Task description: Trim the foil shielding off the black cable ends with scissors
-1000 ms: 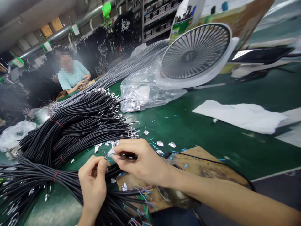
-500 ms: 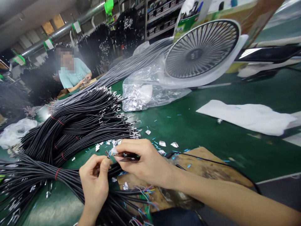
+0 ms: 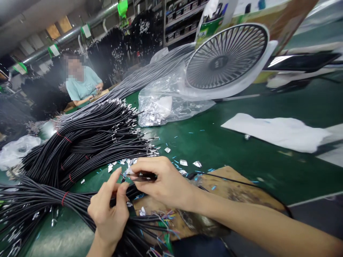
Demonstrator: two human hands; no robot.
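Note:
My left hand [image 3: 108,210] has its index finger raised and its thumb apart from it. Its other fingers curl around the end of a black cable [image 3: 123,179], partly hidden, where thin wires stick out. In my right hand [image 3: 163,184] is a pair of dark, pointed tweezers [image 3: 144,176], with the tips close to the cable end. A small whitish patch shows at the right fingertips; I cannot tell what it is. Below the hands lie black cables with stripped coloured wires [image 3: 167,218].
Tied bundles of black cables [image 3: 88,132] fill the left. A scorched wooden board [image 3: 235,189] lies under my right forearm. Foil scraps [image 3: 183,162] and blue bits litter the green table. Behind are a plastic bag [image 3: 171,107], a fan [image 3: 225,60] and a seated person [image 3: 83,84].
My left index finger has lifted and straightened away from the thumb. The right hand with the tweezers has shifted very slightly left. The camera view has moved a little.

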